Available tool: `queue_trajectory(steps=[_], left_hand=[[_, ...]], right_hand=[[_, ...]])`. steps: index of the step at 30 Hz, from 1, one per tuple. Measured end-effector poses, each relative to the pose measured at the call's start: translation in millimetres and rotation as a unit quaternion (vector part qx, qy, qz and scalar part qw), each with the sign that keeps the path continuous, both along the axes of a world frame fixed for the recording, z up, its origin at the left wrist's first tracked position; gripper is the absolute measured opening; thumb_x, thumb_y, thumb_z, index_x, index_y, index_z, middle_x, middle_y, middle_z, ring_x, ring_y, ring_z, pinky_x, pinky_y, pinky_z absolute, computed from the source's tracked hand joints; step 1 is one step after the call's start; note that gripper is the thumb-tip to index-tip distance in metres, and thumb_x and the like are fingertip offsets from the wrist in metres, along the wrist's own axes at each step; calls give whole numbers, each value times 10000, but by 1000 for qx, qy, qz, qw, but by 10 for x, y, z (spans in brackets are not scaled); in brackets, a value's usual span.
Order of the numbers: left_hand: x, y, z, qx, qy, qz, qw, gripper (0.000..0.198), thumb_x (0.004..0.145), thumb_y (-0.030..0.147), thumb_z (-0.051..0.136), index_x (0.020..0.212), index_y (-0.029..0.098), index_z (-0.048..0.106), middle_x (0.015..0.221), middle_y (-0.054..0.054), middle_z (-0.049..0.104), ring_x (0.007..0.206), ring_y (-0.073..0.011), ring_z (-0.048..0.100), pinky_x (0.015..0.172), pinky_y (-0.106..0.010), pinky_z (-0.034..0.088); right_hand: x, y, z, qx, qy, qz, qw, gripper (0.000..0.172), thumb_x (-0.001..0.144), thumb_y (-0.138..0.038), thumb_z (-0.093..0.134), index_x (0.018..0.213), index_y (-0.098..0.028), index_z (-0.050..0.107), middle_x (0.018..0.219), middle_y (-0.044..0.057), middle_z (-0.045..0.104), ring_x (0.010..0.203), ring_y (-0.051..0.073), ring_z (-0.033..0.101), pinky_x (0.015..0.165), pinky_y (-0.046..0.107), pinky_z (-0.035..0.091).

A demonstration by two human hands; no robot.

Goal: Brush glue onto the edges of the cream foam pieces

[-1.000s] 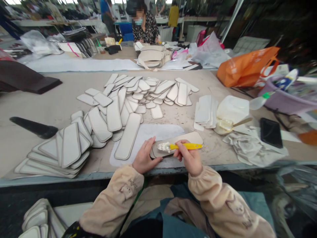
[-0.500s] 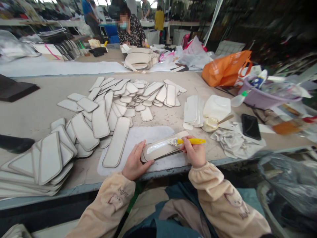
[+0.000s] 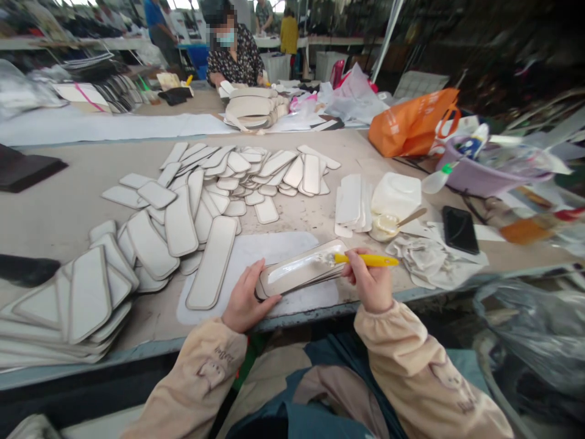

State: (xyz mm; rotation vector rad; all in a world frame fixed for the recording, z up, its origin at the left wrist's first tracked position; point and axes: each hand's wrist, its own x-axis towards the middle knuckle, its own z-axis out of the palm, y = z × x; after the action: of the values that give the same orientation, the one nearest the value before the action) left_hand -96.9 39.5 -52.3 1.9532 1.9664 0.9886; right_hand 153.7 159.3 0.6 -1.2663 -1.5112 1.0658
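Just inside the table edge [image 3: 150,334], left hand [image 3: 244,302] clamps strip [image 3: 299,271], right hand [image 3: 372,286] pinches brush [image 3: 365,260]

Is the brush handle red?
No, the brush in the right hand has a yellow handle.

Factory floor, def. a production workshop. Long grey worktable [image 3: 68,201] carries dozens of pale oblong flat pieces w/ stitched grey rims [image 3: 214,183], fanned out in heaps. Small pot of pale glue w/ a stick [image 3: 386,224] sits beside a pile of white cut blanks [image 3: 351,201]. Yellow-handled glue brush [image 3: 365,260] is wet w/ paste. Next bench over, a masked person [image 3: 233,58] sits behind a stack of beige pieces [image 3: 253,110]. More ppl [image 3: 289,33] stand at tables further back.
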Motion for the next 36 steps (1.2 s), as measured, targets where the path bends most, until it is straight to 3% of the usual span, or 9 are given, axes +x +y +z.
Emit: queue_trajectory(steps=[5, 8, 12, 16, 21, 24, 29, 32, 36], left_hand=[[6, -10, 6, -10, -16, -1, 1000, 912, 718, 458, 746, 1461, 199, 284, 1296, -145, 561, 1235, -312, 517, 1049, -494, 433], [6, -12, 10, -4, -21, -4, 1000, 914, 723, 459, 745, 1466, 206, 277, 1301, -143, 556, 1230, -300, 519, 1047, -479, 435], [0, -7, 7, -3, -13, -8, 1000, 896, 738, 453, 733, 1467, 206, 277, 1293, -138, 558, 1224, -292, 523, 1038, -462, 447], [-1, -2, 7, -4, 8, -2, 1000, 871, 747, 458, 720, 1459, 190, 296, 1280, -136, 572, 1229, -300, 520, 1038, -466, 448], [-4, 1, -8, -11, 23, 10, 1000, 836, 750, 441, 716, 1447, 196, 325, 1273, -127, 587, 1238, -310, 517, 1046, -476, 443], [-12, 1, -25, -13, 27, 15, 999, 824, 749, 434, 716, 1439, 193, 337, 1267, -126, 590, 1236, -314, 520, 1044, -480, 446], [-16, -1, -39, -20, 28, 18, 999, 809, 747, 443, 714, 1425, 187, 354, 1272, -134, 585, 1230, -322, 527, 1029, -482, 462], [-15, 0, -50, -13, 37, 20, 999, 801, 746, 434, 716, 1420, 186, 361, 1268, -133, 591, 1225, -323, 532, 1024, -483, 468], [-21, 2, -71, 1, 49, 17, 999, 791, 751, 435, 711, 1418, 189, 363, 1268, -132, 593, 1217, -318, 539, 1022, -484, 471]], right_hand=[[-393, -332, -56, -107, 77, 132, 982, 328, 869, -525, 546, 845, -197, 553, 523, -33, 580, 407, 96, 451, 401, 216, 358], [-537, -425, -105, -116, 69, 180, 974, 326, 890, -518, 513, 819, -204, 560, 532, -32, 582, 418, 94, 453, 414, 213, 367], [-547, -399, -119, -98, 29, 191, 976, 335, 905, -500, 493, 764, -208, 578, 541, -26, 583, 428, 96, 472, 429, 215, 379], [-362, -234, -97, -75, -36, 164, 983, 440, 911, -499, 471, 610, -200, 588, 534, -5, 579, 437, 101, 482, 461, 230, 400], [-13, 45, -36, -36, -113, 69, 991, 540, 891, -507, 475, 462, -191, 567, 634, 22, 645, 436, 87, 500, 542, 246, 440], [148, 188, 10, -1, -162, 8, 987, 541, 887, -494, 464, 442, -205, 567, 555, 22, 624, 489, 121, 559, 600, 252, 452], [299, 357, 17, 43, -214, -64, 974, 420, 877, -457, 466, 596, -197, 639, 490, 2, 611, 518, 151, 603, 647, 263, 459], [338, 396, -23, 74, -224, -82, 968, 375, 881, -458, 462, 716, -185, 661, 487, -6, 612, 509, 152, 608, 649, 262, 458], [338, 388, -64, 95, -191, -93, 973, 387, 887, -493, 471, 739, -183, 648, 504, -3, 621, 508, 147, 602, 642, 264, 464]])
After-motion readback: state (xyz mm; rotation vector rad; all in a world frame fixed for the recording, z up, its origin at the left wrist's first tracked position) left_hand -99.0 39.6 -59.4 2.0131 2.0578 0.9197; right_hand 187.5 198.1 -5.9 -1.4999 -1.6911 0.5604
